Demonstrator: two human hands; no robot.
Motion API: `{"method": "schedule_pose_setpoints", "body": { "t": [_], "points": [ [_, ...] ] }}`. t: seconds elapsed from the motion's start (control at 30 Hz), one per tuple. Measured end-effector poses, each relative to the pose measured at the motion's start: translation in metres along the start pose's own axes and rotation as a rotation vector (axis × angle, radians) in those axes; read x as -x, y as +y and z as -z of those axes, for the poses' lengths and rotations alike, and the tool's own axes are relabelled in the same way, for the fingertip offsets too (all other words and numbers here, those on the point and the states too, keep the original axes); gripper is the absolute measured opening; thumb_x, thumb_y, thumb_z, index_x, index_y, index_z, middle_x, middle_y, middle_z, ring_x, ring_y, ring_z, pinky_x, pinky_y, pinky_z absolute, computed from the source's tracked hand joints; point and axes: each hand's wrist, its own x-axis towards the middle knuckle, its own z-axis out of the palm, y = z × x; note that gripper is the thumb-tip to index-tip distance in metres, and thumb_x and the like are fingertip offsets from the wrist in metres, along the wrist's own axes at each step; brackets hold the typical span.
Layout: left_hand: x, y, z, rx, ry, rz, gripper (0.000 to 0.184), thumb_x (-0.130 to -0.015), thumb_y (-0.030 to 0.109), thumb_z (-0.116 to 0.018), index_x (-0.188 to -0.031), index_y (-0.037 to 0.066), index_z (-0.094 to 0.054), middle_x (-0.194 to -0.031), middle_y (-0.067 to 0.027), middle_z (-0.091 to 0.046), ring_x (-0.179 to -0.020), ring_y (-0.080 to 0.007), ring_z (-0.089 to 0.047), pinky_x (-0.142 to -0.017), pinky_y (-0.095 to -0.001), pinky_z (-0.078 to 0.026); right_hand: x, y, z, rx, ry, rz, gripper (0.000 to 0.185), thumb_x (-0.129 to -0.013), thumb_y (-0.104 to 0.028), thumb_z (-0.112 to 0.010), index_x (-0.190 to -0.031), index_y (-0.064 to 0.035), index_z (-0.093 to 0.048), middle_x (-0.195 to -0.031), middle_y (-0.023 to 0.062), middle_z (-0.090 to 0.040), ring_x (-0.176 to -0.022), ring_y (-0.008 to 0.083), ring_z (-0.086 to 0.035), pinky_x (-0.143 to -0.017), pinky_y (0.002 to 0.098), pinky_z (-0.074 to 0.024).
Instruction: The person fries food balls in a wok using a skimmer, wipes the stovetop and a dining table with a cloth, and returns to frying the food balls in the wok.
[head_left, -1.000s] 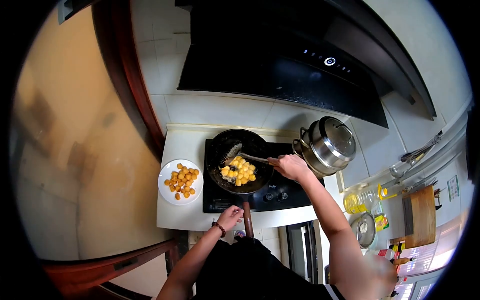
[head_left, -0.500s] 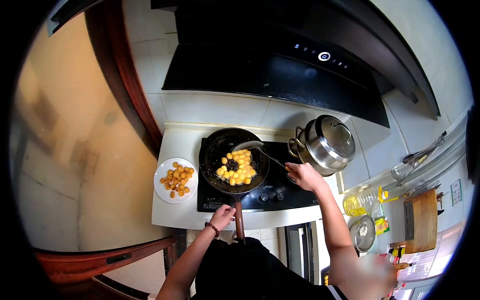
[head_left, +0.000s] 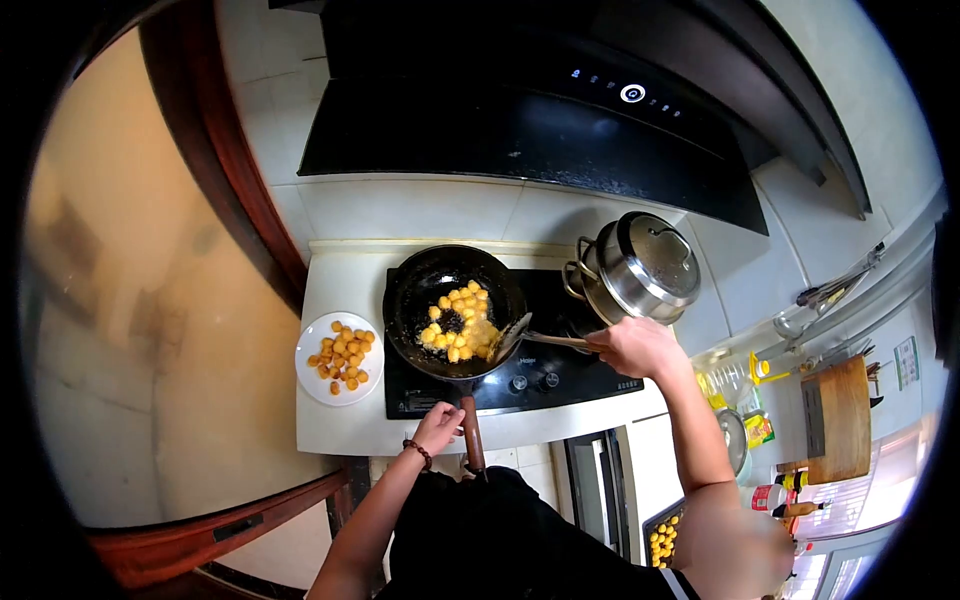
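Observation:
Yellow balls (head_left: 465, 335) lie in bubbling oil in a black wok (head_left: 405, 290) on the cooktop. My right hand (head_left: 637, 346) is closed round the handle of a metal spatula (head_left: 511, 337), whose blade sits at the right side of the wok against the balls. Beside the wok's brown handle (head_left: 472, 432) is my left hand (head_left: 438, 428), its fingers curled near the handle; whether they touch it is unclear. A white plate (head_left: 312, 377) to the left of the cooktop bears browned balls (head_left: 344, 352).
A lidded steel pot (head_left: 640, 275) stands right of the wok on the black cooktop (head_left: 560, 300). Farther right are an oil bottle (head_left: 728, 378), a wooden board (head_left: 842, 420) and several bottles. A dark tray of yellow balls (head_left: 662, 545) is at the lower right. Above hangs the range hood (head_left: 520, 130).
The spatula has moved from the wok's left and back to its right side, and my right hand has shifted right. The balls have spread into a curved band. More of the tray shows.

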Motion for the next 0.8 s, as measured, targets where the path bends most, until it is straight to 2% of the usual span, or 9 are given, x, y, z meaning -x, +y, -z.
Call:
{"method": "schedule_pose_setpoints", "body": {
  "t": [0.2,0.33,0.4,0.43,0.47,0.57,0.7,0.77,0.8],
  "points": [
    [-0.002,0.0,0.001,0.005,-0.018,0.012,0.031,-0.101,0.037,-0.063,-0.111,0.008,-0.055,-0.098,-0.004,-0.066,-0.083,-0.0143,-0.069,-0.067,-0.029,-0.055,-0.021,-0.012,0.003,0.062,0.002,-0.001,0.028,-0.084,-0.015,-0.065,-0.109,-0.0211,-0.075,-0.09,0.0154,-0.073,-0.087,0.0363,-0.071,-0.076,0.0471,-0.0587],
    [-0.002,0.0,0.002,0.008,-0.021,0.01,0.035,-0.1,0.04,-0.063,-0.108,0.008,-0.053,-0.101,-0.0057,-0.069,-0.085,-0.0152,-0.069,-0.067,-0.0295,-0.053,-0.039,-0.014,-0.016,0.043,-0.019,-0.001,0.032,-0.084,-0.014,-0.065,-0.114,-0.0199,-0.073,-0.091,0.0164,-0.073,-0.089,0.036,-0.071,-0.078,0.047,-0.0585],
    [-0.001,0.0,0.002,0.009,-0.014,0.012,0.034,-0.1,0.04,-0.063,-0.108,0.008,-0.054,-0.101,-0.0057,-0.069,-0.085,-0.0154,-0.069,-0.067,-0.0297,-0.053,-0.05,-0.002,-0.042,-0.072,0.05,0.067,0.037,-0.087,-0.02,-0.069,-0.125,-0.0212,-0.069,-0.092,0.0165,-0.073,-0.088,0.0374,-0.07,-0.079,0.0474,-0.0568],
    [-0.002,0.001,0.002,0.003,-0.013,0.013,0.034,-0.1,0.04,-0.063,-0.108,0.008,-0.054,-0.101,-0.0058,-0.069,-0.086,-0.0155,-0.069,-0.068,-0.03,-0.052,-0.051,-0.001,-0.047,-0.154,0.077,0.11,0.038,-0.089,-0.018,-0.068,-0.127,-0.0129,-0.067,-0.094,0.0193,-0.073,-0.09,0.0397,-0.069,-0.081,0.0457,-0.0561],
    [-0.002,0.001,0.002,0.004,-0.012,0.012,0.034,-0.1,0.04,-0.063,-0.108,0.008,-0.054,-0.101,-0.0058,-0.069,-0.086,-0.0155,-0.069,-0.068,-0.03,-0.052,-0.053,0.003,-0.058,-0.153,0.078,0.111,0.038,-0.089,-0.018,-0.068,-0.127,-0.0129,-0.067,-0.094,0.0193,-0.073,-0.09,0.0397,-0.069,-0.081,0.0457,-0.0561],
    [-0.002,0.002,0.004,0.008,-0.024,0.031,0.031,-0.101,0.037,-0.063,-0.11,0.009,-0.055,-0.1,-0.0041,-0.067,-0.087,-0.0152,-0.068,-0.069,-0.0292,-0.055,-0.055,0.005,-0.077,-0.49,0.185,0.053,0.033,-0.092,-0.014,-0.065,-0.123,-0.0002,-0.066,-0.106,0.0273,-0.07,-0.1,0.0434,-0.067,-0.088,0.0463,-0.0544],
    [-0.001,0.003,0.003,0.015,-0.017,0.02,0.031,-0.1,0.037,-0.063,-0.109,0.008,-0.055,-0.101,-0.0043,-0.067,-0.088,-0.0152,-0.068,-0.069,-0.0295,-0.055,-0.059,0.004,-0.092,-0.62,0.236,-0.065,0.032,-0.094,-0.015,-0.064,-0.122,0.0019,-0.064,-0.104,0.0293,-0.069,-0.102,0.0458,-0.065,-0.088,0.0481,-0.0534],
    [-0.002,0.003,0.001,0.009,-0.016,0.008,0.031,-0.1,0.037,-0.063,-0.109,0.008,-0.055,-0.101,-0.0043,-0.067,-0.087,-0.0151,-0.068,-0.069,-0.0297,-0.055,-0.067,-0.005,-0.101,-0.683,0.331,-0.134,0.032,-0.096,-0.016,-0.062,-0.122,0.0034,-0.062,-0.102,0.0308,-0.068,-0.102,0.0483,-0.063,-0.087,0.0494,-0.0527],
    [-0.003,0.002,0.0,0.003,-0.01,0.011,0.031,-0.1,0.037,-0.063,-0.109,0.008,-0.055,-0.1,-0.0042,-0.067,-0.087,-0.015,-0.068,-0.069,-0.0296,-0.055,-0.069,-0.012,-0.101,-0.695,0.336,-0.153,0.032,-0.097,-0.016,-0.06,-0.122,0.0031,-0.059,-0.101,0.032,-0.067,-0.101,0.0495,-0.063,-0.087,0.0522,-0.0519]
  ]
}}
